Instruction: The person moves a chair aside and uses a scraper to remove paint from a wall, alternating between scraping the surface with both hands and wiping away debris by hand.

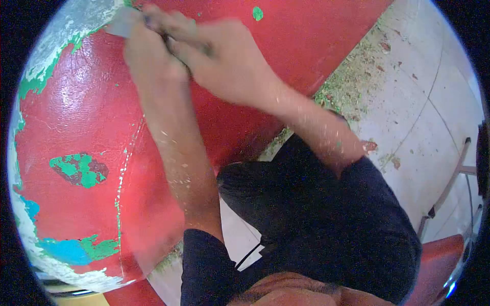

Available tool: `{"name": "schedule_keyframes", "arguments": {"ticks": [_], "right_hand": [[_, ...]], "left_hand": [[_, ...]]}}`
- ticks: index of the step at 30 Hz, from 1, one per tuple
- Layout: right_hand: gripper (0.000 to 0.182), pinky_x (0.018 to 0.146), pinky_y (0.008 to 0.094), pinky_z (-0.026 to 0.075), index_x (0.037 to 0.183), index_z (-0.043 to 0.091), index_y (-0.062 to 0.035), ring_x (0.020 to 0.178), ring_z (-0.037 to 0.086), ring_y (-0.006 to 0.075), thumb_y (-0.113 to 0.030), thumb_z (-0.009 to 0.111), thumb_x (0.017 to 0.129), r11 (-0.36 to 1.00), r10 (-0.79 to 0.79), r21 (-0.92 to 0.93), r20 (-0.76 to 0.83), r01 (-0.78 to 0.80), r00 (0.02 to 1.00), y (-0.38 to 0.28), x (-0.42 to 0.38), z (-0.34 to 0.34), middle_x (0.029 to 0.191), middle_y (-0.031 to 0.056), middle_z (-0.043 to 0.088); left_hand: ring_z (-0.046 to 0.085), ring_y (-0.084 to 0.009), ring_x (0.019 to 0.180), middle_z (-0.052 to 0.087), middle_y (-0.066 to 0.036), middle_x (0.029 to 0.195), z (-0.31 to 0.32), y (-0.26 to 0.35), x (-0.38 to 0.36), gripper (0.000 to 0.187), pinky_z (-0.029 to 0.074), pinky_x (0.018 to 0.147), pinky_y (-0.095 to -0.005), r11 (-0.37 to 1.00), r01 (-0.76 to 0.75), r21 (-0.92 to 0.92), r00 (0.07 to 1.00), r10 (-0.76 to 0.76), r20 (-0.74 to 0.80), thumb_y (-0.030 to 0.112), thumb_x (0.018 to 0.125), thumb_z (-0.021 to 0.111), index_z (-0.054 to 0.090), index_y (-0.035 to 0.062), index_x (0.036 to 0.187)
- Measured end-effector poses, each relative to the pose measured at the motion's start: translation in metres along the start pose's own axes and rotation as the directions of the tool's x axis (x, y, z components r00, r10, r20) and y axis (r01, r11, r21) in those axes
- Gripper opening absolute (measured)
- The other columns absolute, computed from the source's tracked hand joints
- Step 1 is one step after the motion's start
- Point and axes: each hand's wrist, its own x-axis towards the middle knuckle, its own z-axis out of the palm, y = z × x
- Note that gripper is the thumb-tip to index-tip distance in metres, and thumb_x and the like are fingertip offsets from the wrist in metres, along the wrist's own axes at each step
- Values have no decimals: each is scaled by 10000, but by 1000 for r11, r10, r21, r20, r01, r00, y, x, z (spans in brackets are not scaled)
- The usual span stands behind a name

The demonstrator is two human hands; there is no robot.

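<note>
My left hand and my right hand are closed together near the top of the view, fingers wrapped around the handle of a paint scraper. Its flat grey scraper blade sticks out to the left and lies against a curved red painted surface. The handle is mostly covered by my fingers, and the hands are somewhat blurred. Beside the blade, the red paint ends in a ragged green edge, with bare whitish-grey material beyond it. Small pale flakes cling to both forearms.
Green patches and a blue patch show through the red. Paint chips and dust litter the tiled floor at right. Metal legs and a red object stand at lower right. My dark-clothed legs are below.
</note>
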Motion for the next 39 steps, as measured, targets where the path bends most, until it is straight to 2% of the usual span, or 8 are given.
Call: {"name": "schedule_keyframes", "arguments": {"ticks": [5,9,14,20,27,30,33,39], "right_hand": [[354,526,316,473,1262,506,-66,586,594,172,-167,481,923,923,273,258,80,-284,959,38,-80,-12,693,93,594],[427,411,194,372,1355,395,-22,531,454,42,-181,443,961,829,364,487,-96,-275,927,31,-83,-55,688,4,498],[394,383,192,324,1298,461,-6,436,389,40,-216,434,966,772,520,559,-283,-302,806,60,-93,-71,597,-15,465],[367,400,199,332,1238,516,2,451,393,35,-228,442,961,738,624,497,-243,-457,743,123,-118,-66,592,-24,476],[366,418,201,358,1231,520,7,468,422,41,-226,455,957,718,648,507,-239,-476,723,133,-124,-60,605,-20,489],[385,428,203,370,1271,495,-4,480,439,42,-222,462,954,756,610,467,-249,-458,753,126,-121,-68,630,-13,510],[407,435,203,380,1311,465,-28,495,454,40,-222,466,953,783,548,463,-196,-416,813,117,-120,-65,676,-8,537],[431,450,186,358,1347,435,-64,513,432,25,-221,482,948,692,381,565,242,-449,892,46,-93,-49,775,-13,584]], "left_hand": [[573,-267,695,552,-61,705,-4,-51,-53,357,467,649,-400,987,102,128,991,-112,77,409,940,431,533,78,853],[544,-353,1050,584,-131,1152,1,6,-35,471,409,892,-520,-366,-616,697,416,601,683,473,860,527,552,94,1139],[441,-317,1206,455,-111,1348,-12,33,-1,559,301,1001,-527,-823,27,567,511,499,700,403,814,609,493,131,1289],[372,-303,1285,450,-98,1362,-8,13,-7,560,272,1035,-506,-589,-736,335,583,-299,755,358,806,606,477,102,1287],[341,-338,1305,371,-128,1419,-8,71,14,648,263,1007,-586,-835,13,550,542,468,698,468,827,541,407,109,1350],[333,-310,1313,395,-58,1414,4,38,-6,586,259,1009,-588,-845,-373,384,669,41,742,487,854,515,446,147,1326],[463,-270,1214,486,-40,1333,-2,3,-22,429,310,1010,-514,-381,-793,475,608,-451,653,422,886,523,555,128,1197],[595,-266,999,555,-182,1171,-6,-47,-64,521,493,833,-449,831,170,530,946,-288,148,492,936,401,506,39,1171]]}}
